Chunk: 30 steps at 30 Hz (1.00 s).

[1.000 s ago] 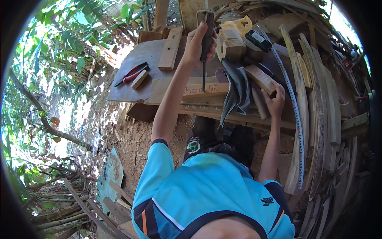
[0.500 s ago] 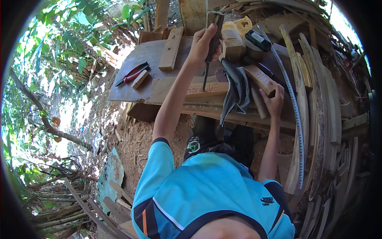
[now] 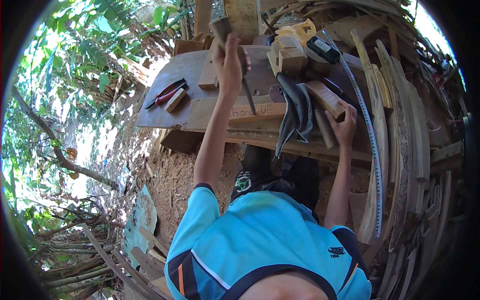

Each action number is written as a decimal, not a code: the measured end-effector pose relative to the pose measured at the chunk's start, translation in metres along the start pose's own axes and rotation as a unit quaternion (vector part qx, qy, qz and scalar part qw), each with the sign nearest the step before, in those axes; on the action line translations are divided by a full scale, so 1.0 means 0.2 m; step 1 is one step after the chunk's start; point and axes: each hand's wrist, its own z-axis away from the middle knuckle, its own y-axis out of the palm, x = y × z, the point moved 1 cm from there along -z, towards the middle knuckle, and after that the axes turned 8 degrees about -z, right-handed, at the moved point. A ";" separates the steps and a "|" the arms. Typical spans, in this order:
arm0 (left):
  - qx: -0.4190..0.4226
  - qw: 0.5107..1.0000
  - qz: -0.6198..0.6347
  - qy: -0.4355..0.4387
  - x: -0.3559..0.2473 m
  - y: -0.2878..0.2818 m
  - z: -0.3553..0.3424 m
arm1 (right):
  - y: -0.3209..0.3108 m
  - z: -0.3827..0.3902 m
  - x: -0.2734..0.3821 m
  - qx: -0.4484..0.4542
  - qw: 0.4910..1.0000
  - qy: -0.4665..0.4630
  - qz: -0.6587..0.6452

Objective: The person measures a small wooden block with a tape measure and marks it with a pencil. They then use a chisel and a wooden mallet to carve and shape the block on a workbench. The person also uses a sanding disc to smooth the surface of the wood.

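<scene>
My left hand (image 3: 230, 65) is closed on a long chisel-like tool (image 3: 219, 28) with a dark handle and a thin metal shaft; its tip meets a light board (image 3: 240, 112) with handwriting on it. The tool leans, its top toward the upper left. My right hand (image 3: 344, 117) grips a wooden block (image 3: 324, 97) at the right of the bench (image 3: 165, 115). A dark grey cloth (image 3: 295, 110) hangs over the bench's edge between my hands. A round wooden piece (image 3: 325, 129) lies just below the block.
Red-handled pliers (image 3: 166, 96) and a small block (image 3: 176, 100) lie left. Beyond my right hand are a tape measure (image 3: 322, 50) with its blade out and stacked planks (image 3: 415, 130). Wood blocks (image 3: 292, 60) and a yellow object (image 3: 302, 31) sit at back. Plants surround the left side.
My left hand has moved left, tilting the tool's top leftward while the tip stays low on the board. My right hand stays on the block.
</scene>
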 end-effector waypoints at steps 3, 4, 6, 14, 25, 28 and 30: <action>-0.084 0.995 0.054 0.009 -0.01 -0.08 0.04 | 0.00 0.00 0.00 -0.003 1.000 -0.004 0.003; -0.109 0.993 0.052 0.016 -0.01 -0.11 0.04 | 0.00 0.00 0.00 -0.003 1.000 -0.006 0.008; -0.170 0.982 0.077 -0.015 -0.02 -0.16 0.06 | 0.01 0.01 -0.01 -0.005 1.000 -0.011 0.017; -0.333 0.930 0.149 -0.051 0.11 -0.41 0.17 | 0.01 0.01 -0.01 -0.007 1.000 -0.012 0.016; -0.377 0.915 0.144 -0.026 0.10 -0.46 0.24 | 0.01 0.01 -0.01 0.002 0.999 -0.014 0.030; -0.383 0.912 0.143 -0.024 0.09 -0.45 0.25 | 0.01 0.00 -0.02 -0.004 0.999 -0.015 0.028; -0.381 0.914 0.142 -0.023 0.09 -0.44 0.26 | 0.01 0.01 -0.02 -0.003 1.000 -0.013 0.028</action>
